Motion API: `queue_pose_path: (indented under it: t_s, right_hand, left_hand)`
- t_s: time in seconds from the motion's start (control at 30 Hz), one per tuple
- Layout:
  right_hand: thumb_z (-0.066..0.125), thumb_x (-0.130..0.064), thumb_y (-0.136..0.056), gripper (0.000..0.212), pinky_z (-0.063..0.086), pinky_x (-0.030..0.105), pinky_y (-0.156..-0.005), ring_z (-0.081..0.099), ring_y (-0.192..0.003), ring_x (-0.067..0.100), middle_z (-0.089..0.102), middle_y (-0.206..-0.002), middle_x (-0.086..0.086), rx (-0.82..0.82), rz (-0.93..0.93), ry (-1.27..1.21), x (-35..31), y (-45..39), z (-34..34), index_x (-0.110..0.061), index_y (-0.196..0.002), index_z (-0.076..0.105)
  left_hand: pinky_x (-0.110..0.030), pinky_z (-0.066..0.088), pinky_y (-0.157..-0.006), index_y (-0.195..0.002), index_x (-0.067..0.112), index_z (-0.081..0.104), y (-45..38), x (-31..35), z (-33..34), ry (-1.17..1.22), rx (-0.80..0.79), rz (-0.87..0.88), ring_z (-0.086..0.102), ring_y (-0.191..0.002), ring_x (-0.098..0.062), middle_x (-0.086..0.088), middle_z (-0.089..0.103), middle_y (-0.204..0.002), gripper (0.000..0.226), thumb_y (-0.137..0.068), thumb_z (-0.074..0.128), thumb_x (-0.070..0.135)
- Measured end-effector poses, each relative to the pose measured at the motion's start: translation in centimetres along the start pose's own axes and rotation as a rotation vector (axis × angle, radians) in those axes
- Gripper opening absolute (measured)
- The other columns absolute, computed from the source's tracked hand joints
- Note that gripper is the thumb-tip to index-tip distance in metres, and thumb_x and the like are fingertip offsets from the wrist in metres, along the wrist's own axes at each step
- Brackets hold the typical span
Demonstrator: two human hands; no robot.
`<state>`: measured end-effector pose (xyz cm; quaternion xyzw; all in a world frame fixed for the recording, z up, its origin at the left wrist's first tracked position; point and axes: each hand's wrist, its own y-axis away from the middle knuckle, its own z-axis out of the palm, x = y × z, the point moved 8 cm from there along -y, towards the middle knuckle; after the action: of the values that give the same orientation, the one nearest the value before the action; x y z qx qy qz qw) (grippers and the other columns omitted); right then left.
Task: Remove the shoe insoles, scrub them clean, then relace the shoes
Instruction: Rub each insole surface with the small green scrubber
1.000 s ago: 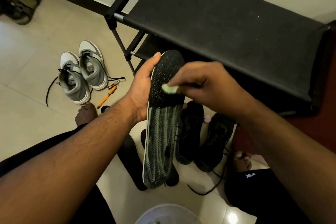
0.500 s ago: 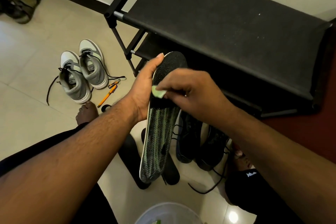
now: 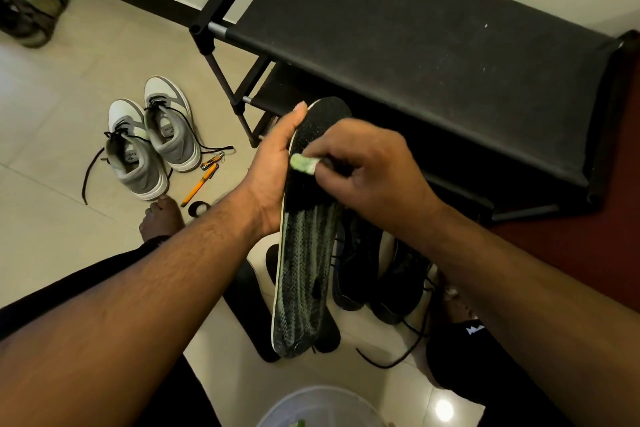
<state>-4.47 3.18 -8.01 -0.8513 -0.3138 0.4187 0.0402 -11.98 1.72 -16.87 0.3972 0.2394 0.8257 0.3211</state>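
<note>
Scrubbing is the step in hand, we judge. Nearest us sits a pale basin (image 3: 322, 407) on the floor. Above it our left hand (image 3: 277, 166) grips the insole (image 3: 304, 263) along its edge, holding it upright over the floor, while our right hand (image 3: 363, 170) pinches a small green scrubber (image 3: 303, 163) against its upper part. Beneath lie the black shoes (image 3: 377, 274), unlaced; farther off, the grey shoes (image 3: 152, 146) and the shoe rack (image 3: 415, 45). Next we need firm strokes down the striped lower half.
</note>
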Motion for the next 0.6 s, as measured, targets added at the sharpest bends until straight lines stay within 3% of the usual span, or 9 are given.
queue_pose_path:
  t_s: [0.13, 0.27, 0.33, 0.47, 0.6]
  right_hand:
    - [0.069, -0.010, -0.084, 0.007, 0.050, 0.025, -0.070, 0.059, -0.077, 0.007, 0.066, -0.083, -0.002, 0.164, 0.111, 0.067, 1.7, -0.4, -2.5, -0.009, -0.089, 0.074]
    - [0.069, -0.008, -0.083, 0.007, 0.045, 0.015, -0.069, 0.055, -0.074, 0.001, 0.063, -0.080, -0.008, 0.292, 0.179, 0.117, 2.9, -0.5, -4.0, -0.010, -0.086, 0.075]
    - [0.071, -0.006, -0.082, 0.006, 0.048, 0.019, -0.070, 0.058, -0.075, 0.004, 0.066, -0.082, -0.005, 0.233, 0.104, 0.064, 2.2, -0.7, -3.3, -0.008, -0.086, 0.075]
    - [0.074, -0.004, -0.078, 0.008, 0.053, 0.030, -0.065, 0.061, -0.072, 0.010, 0.067, -0.080, 0.002, -0.086, -0.062, -0.047, -0.2, -0.2, 0.5, -0.005, -0.085, 0.074]
    - [0.073, -0.008, -0.078, 0.004, 0.052, 0.036, -0.060, 0.058, -0.068, 0.011, 0.064, -0.076, 0.001, -0.062, 0.011, -0.016, 0.6, -0.1, 0.3, -0.007, -0.082, 0.073]
  left_hand:
    - [-0.046, 0.049, -0.077, -0.095, 0.016, 0.076, 0.0, -1.2, 0.8, -0.059, -0.077, -0.031, 0.065, -0.074, -0.028, -0.012, 0.069, -0.085, 0.062, -0.094, 0.038, 0.065]
    - [-0.048, 0.047, -0.080, -0.105, 0.016, 0.074, -0.3, -1.1, 0.9, -0.042, -0.101, -0.015, 0.060, -0.089, -0.032, -0.015, 0.066, -0.097, 0.059, -0.093, 0.040, 0.063]
    - [-0.045, 0.048, -0.080, -0.098, 0.014, 0.074, -0.3, -0.7, 0.9, -0.037, -0.099, -0.007, 0.062, -0.082, -0.029, -0.013, 0.067, -0.091, 0.060, -0.092, 0.041, 0.063]
    - [-0.037, 0.053, -0.081, -0.091, 0.012, 0.074, -0.5, 0.3, -0.3, 0.035, -0.010, 0.035, 0.067, -0.079, -0.025, -0.011, 0.068, -0.088, 0.056, -0.090, 0.046, 0.061]
    - [-0.037, 0.054, -0.078, -0.093, 0.012, 0.072, -0.5, 0.2, -0.5, 0.023, -0.014, 0.046, 0.067, -0.078, -0.025, -0.011, 0.067, -0.086, 0.057, -0.090, 0.044, 0.062]
